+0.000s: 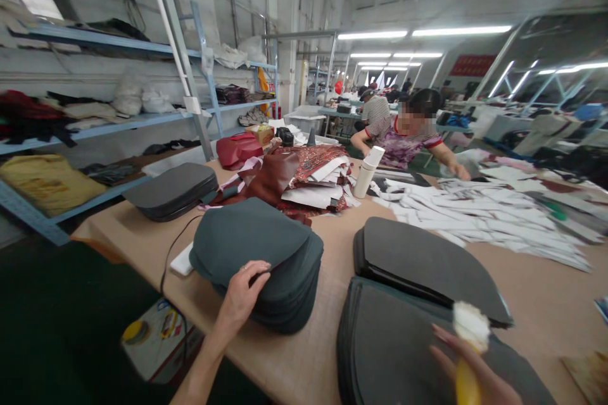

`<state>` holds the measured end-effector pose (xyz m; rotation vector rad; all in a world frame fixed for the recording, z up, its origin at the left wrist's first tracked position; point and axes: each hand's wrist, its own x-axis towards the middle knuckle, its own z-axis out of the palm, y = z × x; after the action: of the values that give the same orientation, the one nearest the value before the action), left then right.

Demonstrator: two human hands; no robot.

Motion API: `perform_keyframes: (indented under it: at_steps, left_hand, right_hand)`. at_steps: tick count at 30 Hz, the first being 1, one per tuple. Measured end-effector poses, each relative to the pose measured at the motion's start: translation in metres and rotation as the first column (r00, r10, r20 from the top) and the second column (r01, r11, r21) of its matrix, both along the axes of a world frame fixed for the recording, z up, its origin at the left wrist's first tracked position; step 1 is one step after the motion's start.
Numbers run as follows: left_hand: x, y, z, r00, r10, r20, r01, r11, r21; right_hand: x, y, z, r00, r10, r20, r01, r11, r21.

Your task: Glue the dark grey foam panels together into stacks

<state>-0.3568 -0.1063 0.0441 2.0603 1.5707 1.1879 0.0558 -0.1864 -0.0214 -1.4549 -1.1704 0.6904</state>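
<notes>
My left hand (pixel 247 288) pinches the near edge of the top dark green panel (pixel 251 234), on a tall stack of like rounded panels at the table's middle. That edge is slightly raised from the panels under it. In my right hand (pixel 470 361), at the lower right, is a brush (pixel 471 329) with a yellow handle and a whitish, clumped head. It is over a stack of dark grey panels (pixel 394 342), and the hand is a little blurred. Just behind lies a second grey stack (pixel 422 259).
More dark panels (pixel 173 186) lie at the table's left corner. Brown and patterned material (pixel 304 171), a cream bottle (pixel 367 174) and white strips (pixel 489 209) are spread behind. A co-worker (pixel 403 136) leans over the far side. A cable (pixel 166 259) hangs off the left edge.
</notes>
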Motion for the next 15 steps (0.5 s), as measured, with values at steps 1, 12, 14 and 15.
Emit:
perform_keyframes:
  at_steps: [1,12,14,15]
  left_hand:
    - [0.004,0.000,0.000,0.999,0.039,0.018,-0.040,0.999,0.027]
    - [0.075,-0.026,0.007,0.998,0.014,-0.068,0.011,0.933,0.360]
    - [0.081,-0.031,0.004,0.992,-0.005,-0.126,0.048,0.940,0.339]
    - [0.081,-0.033,0.002,0.986,-0.010,-0.168,0.062,0.950,0.307]
  right_hand:
    - [-0.024,0.010,0.006,1.000,0.010,-0.013,-0.009,1.000,0.011]
    - [-0.197,0.107,0.065,0.878,0.256,-0.404,-0.356,0.914,-0.195]
    - [-0.192,0.113,0.061,0.936,0.272,-0.222,-0.303,0.945,-0.122]
    - [-0.187,0.115,0.060,0.951,0.275,-0.142,-0.287,0.955,-0.074]
